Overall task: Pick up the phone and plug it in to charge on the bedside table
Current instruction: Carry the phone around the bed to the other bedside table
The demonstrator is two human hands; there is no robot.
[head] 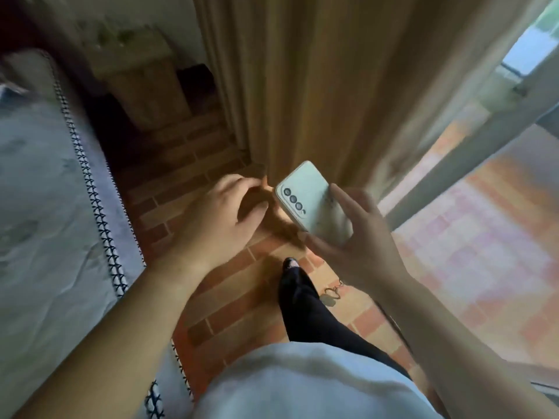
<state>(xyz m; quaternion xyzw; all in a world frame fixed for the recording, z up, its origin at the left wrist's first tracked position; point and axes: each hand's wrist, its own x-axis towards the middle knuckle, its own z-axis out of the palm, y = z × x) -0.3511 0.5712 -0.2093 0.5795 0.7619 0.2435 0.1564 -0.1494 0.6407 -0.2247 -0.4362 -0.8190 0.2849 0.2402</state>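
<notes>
A pale green phone (308, 198) with a column of camera lenses on its back is held in my right hand (354, 237), tilted, back side up, above the brick-pattern floor. My left hand (217, 219) hovers just left of the phone, fingers curled and apart, holding nothing that I can make out. A light wooden bedside table (142, 83) stands ahead at the upper left, dim and blurred. No charger cable is visible.
The bed (45, 207) with a grey cover and black-and-white stitched edge fills the left. A beige curtain (317, 86) hangs ahead, a window frame (453, 164) to the right. My dark-trousered leg (302, 303) steps along the narrow floor strip. A small metal ring (332, 293) lies on the floor.
</notes>
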